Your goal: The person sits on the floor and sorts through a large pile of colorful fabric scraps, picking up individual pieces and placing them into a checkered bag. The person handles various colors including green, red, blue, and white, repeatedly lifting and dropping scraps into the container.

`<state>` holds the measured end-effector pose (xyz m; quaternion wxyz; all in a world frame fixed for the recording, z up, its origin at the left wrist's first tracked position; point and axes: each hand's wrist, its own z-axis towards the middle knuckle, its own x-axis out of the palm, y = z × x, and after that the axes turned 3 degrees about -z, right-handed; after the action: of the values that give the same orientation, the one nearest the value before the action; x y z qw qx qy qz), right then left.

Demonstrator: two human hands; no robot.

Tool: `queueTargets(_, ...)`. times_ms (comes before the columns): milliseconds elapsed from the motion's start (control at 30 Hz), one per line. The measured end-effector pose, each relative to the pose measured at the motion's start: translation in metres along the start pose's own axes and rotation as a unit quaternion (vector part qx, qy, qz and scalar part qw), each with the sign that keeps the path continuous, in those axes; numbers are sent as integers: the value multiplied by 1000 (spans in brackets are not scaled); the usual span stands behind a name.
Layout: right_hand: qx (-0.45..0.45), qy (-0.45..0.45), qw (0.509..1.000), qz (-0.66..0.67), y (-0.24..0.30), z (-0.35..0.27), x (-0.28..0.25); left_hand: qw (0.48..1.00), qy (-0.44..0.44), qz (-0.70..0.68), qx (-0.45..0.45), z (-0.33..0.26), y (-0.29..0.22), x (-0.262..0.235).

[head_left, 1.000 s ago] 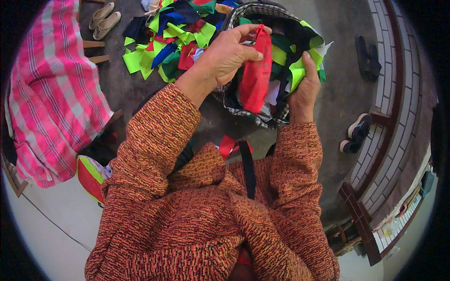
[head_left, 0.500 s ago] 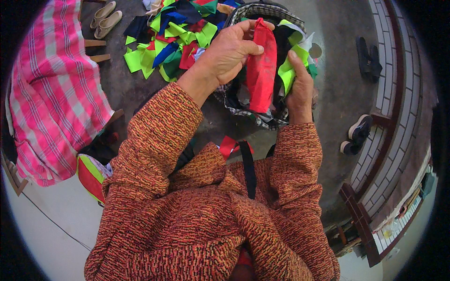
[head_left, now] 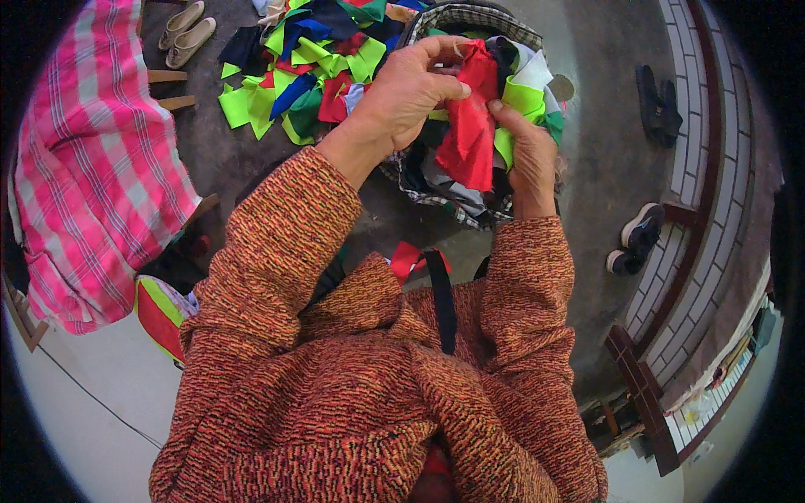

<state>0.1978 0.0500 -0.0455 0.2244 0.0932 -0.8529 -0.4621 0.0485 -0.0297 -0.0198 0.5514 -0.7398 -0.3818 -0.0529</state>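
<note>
Taking the checked basket (head_left: 470, 210) as the landmark and reading from left to right: far to its left a pink plaid cloth (head_left: 92, 168) hangs over a piece of furniture, with a pair of pale slippers (head_left: 186, 32) on the floor above it. Just left of the basket, a heap of fabric scraps (head_left: 293, 75) in lime green, blue, red and black is spread on the concrete floor (head_left: 587, 134). Over the basket, the left hand (head_left: 407, 96) pinches the top of a red fabric strip (head_left: 465, 126) between thumb and curled fingers, so the strip hangs down in front of the basket's opening. The right hand (head_left: 528, 155) is closed on the strip's right edge, along with a lime green scrap (head_left: 524, 101). Right of the basket, dark sandals (head_left: 658, 92) and a pair of dark shoes (head_left: 636, 239) lie beside a tiled step (head_left: 713, 168).
</note>
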Motion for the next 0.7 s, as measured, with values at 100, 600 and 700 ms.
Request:
queueTargets(100, 13, -24, 1000, 11, 3, 1, -3, 999, -27, 1, 33, 1, 0, -2)
queueTargets(600, -218, -184, 921, -264, 38, -2, -27, 984, 44, 161, -69, -15, 0, 16)
queueTargets(700, -232, -163, 938, -199, 60, 16, -4, 935, 68, 346, 39, -22, 14, 20)
